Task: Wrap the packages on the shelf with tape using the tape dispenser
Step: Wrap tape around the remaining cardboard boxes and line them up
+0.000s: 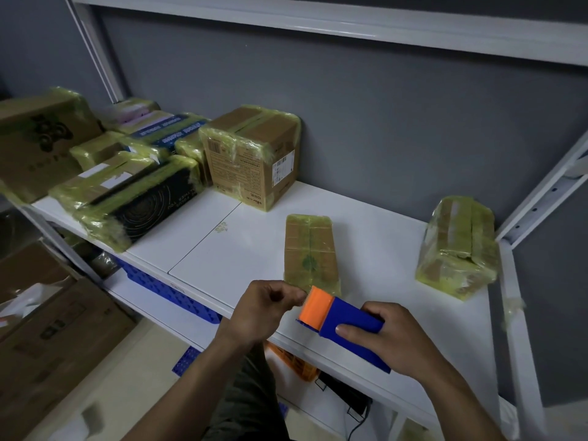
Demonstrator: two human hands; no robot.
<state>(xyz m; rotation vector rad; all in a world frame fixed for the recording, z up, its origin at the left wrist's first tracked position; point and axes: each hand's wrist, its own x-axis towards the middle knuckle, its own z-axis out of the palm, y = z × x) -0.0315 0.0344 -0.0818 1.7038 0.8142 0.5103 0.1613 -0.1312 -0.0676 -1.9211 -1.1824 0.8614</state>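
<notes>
on the left of the white shelf point(222, 249) sat a pile of boxes point(105, 173), all shiny with yellow-green tape. next to them stood a big brown box point(251, 157), taped shut, so what was inside could not be seen. down below, a blue crate point(165, 291) peeked out, and what it held could not be told.

the left hand point(264, 308) had its fingers curled and seemed to pinch the tape end point(304, 300) at the orange mouth, though the tape was too thin to see well. just behind lay the flat package point(310, 253), near the front of the shelf. it looked light and stiff, but its tape skin looked slippery, so holding it by the long edges seemed best.

the tape dispenser point(340, 319) looked hard and light. the right hand point(391, 338) was wrapped round its blue body. far right stood one more wrapped package point(458, 246).
</notes>
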